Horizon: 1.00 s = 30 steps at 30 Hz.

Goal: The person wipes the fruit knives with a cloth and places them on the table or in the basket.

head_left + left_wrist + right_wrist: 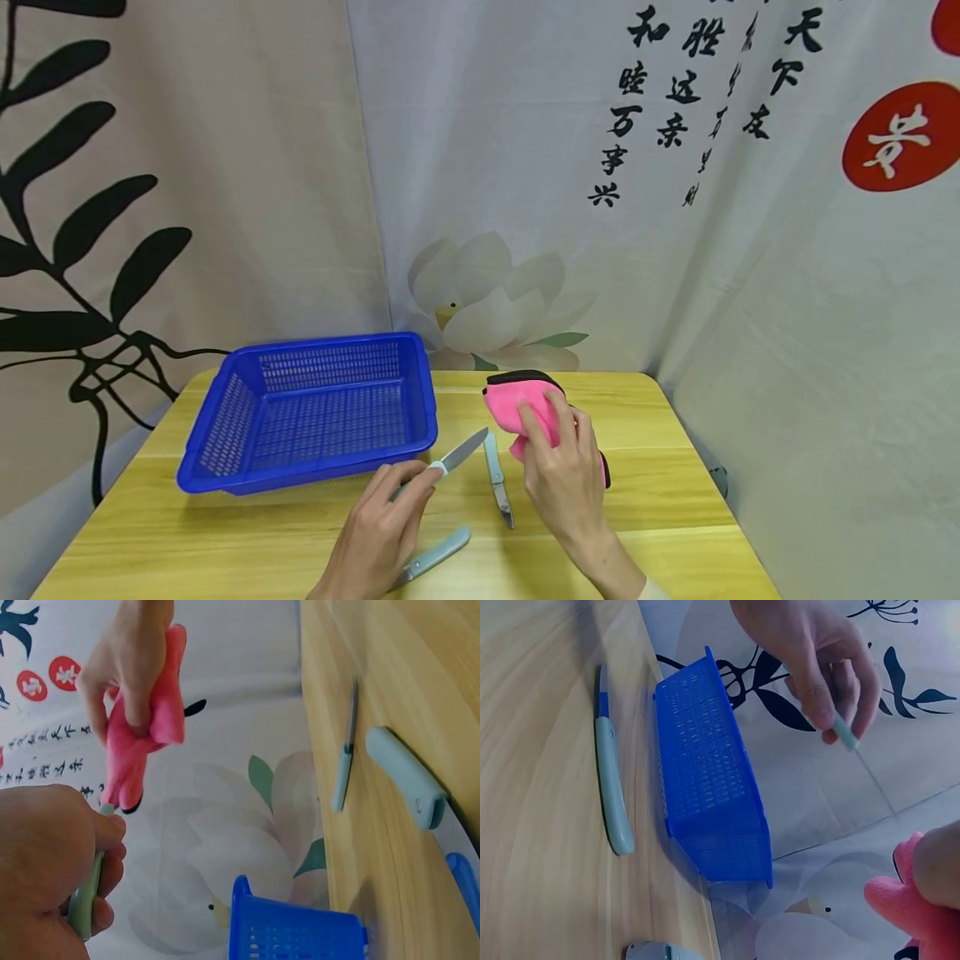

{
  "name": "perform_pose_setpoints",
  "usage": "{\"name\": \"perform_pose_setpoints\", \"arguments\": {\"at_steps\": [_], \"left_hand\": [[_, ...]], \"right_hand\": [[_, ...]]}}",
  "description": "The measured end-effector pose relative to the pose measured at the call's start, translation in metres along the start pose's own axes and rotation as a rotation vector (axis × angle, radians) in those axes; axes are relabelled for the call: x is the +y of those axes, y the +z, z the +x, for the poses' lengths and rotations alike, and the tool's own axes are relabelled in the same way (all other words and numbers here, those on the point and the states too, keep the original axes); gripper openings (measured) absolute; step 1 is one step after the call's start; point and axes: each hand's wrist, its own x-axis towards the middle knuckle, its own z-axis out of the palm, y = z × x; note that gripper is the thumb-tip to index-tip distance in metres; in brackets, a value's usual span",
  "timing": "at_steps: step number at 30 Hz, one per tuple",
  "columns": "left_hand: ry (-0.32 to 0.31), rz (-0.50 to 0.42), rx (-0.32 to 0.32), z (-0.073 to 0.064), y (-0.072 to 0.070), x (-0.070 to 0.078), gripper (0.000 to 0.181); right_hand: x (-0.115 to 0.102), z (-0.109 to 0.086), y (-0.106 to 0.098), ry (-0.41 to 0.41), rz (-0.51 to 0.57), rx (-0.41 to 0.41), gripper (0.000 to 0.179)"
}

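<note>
My left hand (382,521) grips a small knife (465,448) by its pale green handle, the blade slanting up to the right. In my right hand (566,483) is a pink cloth (517,400) with black edging, bunched under the fingers and held above the table. The right wrist view shows the held blade pointing toward the cloth, a little apart from it. Between my hands a second knife (495,471) with a pale blue-green handle lies on the table. A third knife (441,552) lies nearer, its blade partly hidden by my left hand.
A blue plastic basket (315,478) with latticed walls stands at the back left of the wooden table (645,550). Behind the table hangs a printed curtain (510,167) with a flower, leaves and dark characters.
</note>
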Motion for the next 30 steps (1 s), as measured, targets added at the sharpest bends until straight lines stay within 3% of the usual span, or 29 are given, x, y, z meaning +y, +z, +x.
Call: {"name": "perform_pose_setpoints", "arguments": {"at_steps": [9,13,17,30], "left_hand": [[-0.039,0.044,-0.059,0.003,0.001,0.001,0.047],[-0.025,0.055,-0.056,0.006,0.004,0.002,0.046],[0.022,0.038,-0.016,0.009,0.006,0.003,0.041],[0.053,0.025,0.002,0.01,0.005,0.003,0.042]], "right_hand": [[-0.023,-0.002,-0.008,-0.081,0.049,0.034,0.036],[-0.037,-0.005,-0.008,-0.143,0.029,0.055,0.031],[-0.046,-0.007,-0.006,-0.182,0.024,0.058,0.035],[-0.036,-0.006,-0.002,-0.144,-0.011,-0.006,0.032]]}}
